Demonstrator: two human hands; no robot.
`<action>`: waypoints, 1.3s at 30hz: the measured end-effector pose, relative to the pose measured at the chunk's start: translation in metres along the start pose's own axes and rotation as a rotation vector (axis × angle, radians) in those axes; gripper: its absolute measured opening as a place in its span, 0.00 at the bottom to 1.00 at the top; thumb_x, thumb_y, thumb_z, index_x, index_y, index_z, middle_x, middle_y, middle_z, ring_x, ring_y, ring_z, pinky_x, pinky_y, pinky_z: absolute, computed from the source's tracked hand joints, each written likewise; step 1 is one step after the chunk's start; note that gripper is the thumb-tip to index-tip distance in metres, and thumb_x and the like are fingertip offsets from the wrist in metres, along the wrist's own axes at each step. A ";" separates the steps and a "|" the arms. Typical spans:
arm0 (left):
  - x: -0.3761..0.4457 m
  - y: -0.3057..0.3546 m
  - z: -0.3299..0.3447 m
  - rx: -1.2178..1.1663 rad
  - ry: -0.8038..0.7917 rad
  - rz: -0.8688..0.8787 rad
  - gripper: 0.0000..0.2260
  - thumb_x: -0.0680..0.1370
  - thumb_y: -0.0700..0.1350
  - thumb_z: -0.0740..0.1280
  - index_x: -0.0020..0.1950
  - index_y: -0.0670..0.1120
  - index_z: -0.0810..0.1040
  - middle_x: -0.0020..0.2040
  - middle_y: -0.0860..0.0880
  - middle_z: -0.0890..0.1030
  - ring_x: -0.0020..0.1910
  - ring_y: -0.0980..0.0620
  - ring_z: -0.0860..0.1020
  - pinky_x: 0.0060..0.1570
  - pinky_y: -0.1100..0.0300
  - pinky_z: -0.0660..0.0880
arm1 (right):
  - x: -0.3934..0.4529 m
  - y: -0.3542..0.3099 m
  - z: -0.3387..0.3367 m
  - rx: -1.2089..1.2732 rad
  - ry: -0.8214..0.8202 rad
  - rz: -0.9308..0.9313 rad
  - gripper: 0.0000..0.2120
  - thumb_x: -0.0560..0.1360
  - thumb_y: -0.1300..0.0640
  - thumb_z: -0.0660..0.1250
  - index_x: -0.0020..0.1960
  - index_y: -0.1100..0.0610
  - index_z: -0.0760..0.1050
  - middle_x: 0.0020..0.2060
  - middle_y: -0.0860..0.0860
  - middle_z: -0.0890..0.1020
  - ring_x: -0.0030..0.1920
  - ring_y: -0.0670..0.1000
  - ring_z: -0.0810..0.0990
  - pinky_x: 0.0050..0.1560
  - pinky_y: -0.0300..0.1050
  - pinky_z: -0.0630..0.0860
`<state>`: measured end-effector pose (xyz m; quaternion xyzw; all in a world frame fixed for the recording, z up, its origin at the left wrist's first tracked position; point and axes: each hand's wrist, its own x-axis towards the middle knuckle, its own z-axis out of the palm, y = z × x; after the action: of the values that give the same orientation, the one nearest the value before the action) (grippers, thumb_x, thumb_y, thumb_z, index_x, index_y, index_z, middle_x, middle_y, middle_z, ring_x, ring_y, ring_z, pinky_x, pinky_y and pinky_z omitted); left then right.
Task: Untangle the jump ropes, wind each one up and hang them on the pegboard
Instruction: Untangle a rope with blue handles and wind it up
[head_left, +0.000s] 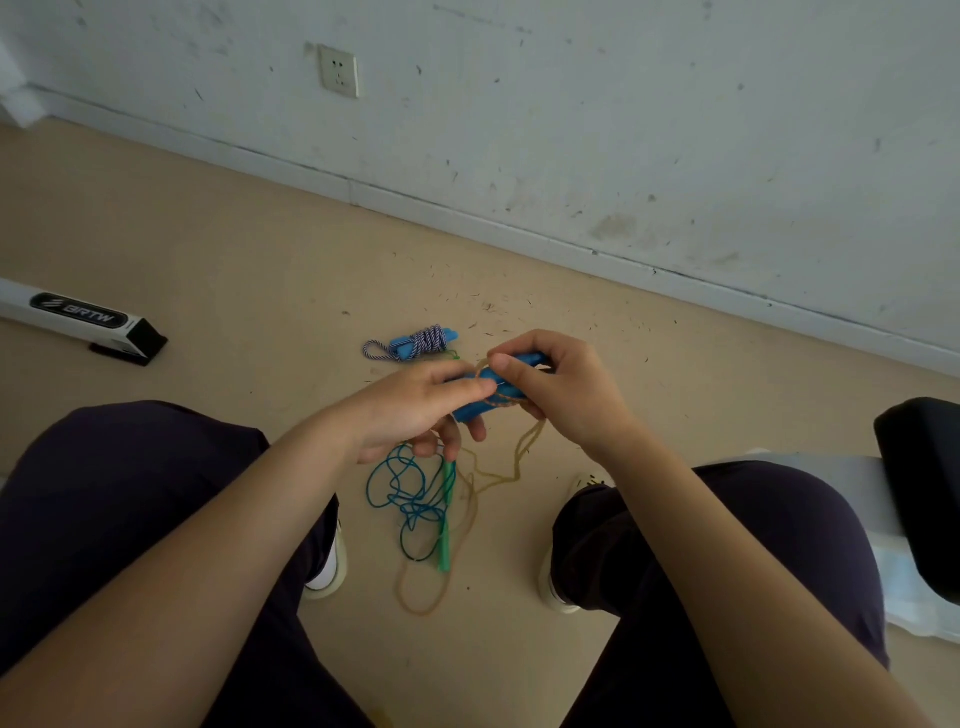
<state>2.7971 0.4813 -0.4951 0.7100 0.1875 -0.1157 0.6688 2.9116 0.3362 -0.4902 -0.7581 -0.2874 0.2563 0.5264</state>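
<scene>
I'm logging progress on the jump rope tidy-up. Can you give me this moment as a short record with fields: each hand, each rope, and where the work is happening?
left hand: grips the blue handles
right hand: pinches the tan rope at the handles, winding it round them
tan rope state: partly wound, the rest hangs to the floor
striped rope: wound up, lying on the floor
blue-green rope: loose tangle on the floor between the feet, green handle beside it
pegboard: not in view

At nine o'clock, white bar (78, 317) lettered BRTW lying on tan floor (208, 249); wall socket (338, 71) at eleven; black cushion (922, 488) at three.
</scene>
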 end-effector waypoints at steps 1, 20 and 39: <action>0.000 0.000 0.001 0.009 -0.013 0.000 0.17 0.82 0.57 0.62 0.63 0.47 0.76 0.39 0.47 0.79 0.29 0.52 0.73 0.24 0.64 0.61 | 0.000 0.000 0.000 -0.013 -0.004 -0.004 0.06 0.77 0.56 0.70 0.50 0.59 0.81 0.32 0.49 0.78 0.26 0.47 0.71 0.27 0.39 0.69; 0.002 -0.001 0.002 -0.164 -0.027 0.166 0.14 0.81 0.45 0.60 0.62 0.38 0.74 0.38 0.46 0.75 0.28 0.54 0.67 0.25 0.64 0.59 | 0.002 0.000 -0.001 0.298 -0.165 0.019 0.15 0.76 0.55 0.70 0.53 0.67 0.76 0.40 0.61 0.80 0.38 0.57 0.77 0.36 0.46 0.74; 0.008 -0.006 -0.007 -0.307 0.173 0.287 0.06 0.84 0.42 0.59 0.61 0.49 0.71 0.37 0.46 0.76 0.28 0.54 0.68 0.26 0.64 0.63 | -0.001 0.009 0.010 -0.062 -0.216 0.014 0.08 0.84 0.56 0.57 0.60 0.58 0.69 0.22 0.45 0.70 0.23 0.45 0.66 0.26 0.37 0.65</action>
<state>2.8013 0.4899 -0.5037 0.6264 0.1568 0.0717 0.7602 2.9057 0.3394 -0.5013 -0.7440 -0.3448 0.3313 0.4667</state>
